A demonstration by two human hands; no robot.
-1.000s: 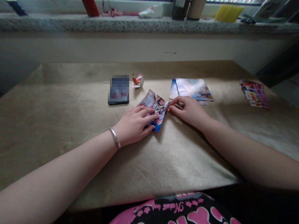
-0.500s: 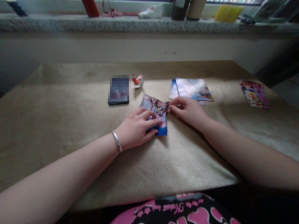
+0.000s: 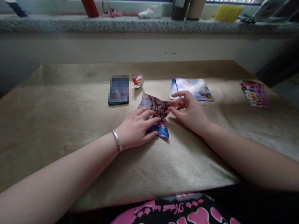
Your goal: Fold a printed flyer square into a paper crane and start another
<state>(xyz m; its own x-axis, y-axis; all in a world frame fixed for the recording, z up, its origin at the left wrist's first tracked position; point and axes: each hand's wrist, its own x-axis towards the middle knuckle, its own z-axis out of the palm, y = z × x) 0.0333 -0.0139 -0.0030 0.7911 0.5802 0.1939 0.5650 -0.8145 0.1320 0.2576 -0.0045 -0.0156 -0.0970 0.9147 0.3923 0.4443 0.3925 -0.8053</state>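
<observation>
A printed sheet of folded paper (image 3: 156, 104) lies creased in the middle of the table, blue along its near edge. My left hand (image 3: 139, 126), with a silver bangle at the wrist, rests flat on its left part, fingers spread. At the sheet's right corner my right hand (image 3: 184, 109) has its thumb and bent fingers around the edge, with the index finger raised. Part of the paper is hidden under my left fingers. Just beyond it stands a small red and white folded paper piece (image 3: 138, 81).
A dark, pixelated flat rectangular object (image 3: 118, 93) lies to the left. Glossy printed sheets (image 3: 193, 88) lie behind my right hand, and colourful printed papers (image 3: 254, 93) at the far right. The stone windowsill (image 3: 130, 25) bears several items, including a yellow block (image 3: 228, 13).
The sheet's right side has spread outward and its near corner now shows a crease. My right index finger has lifted away from the thumb. My left hand has hardly moved.
</observation>
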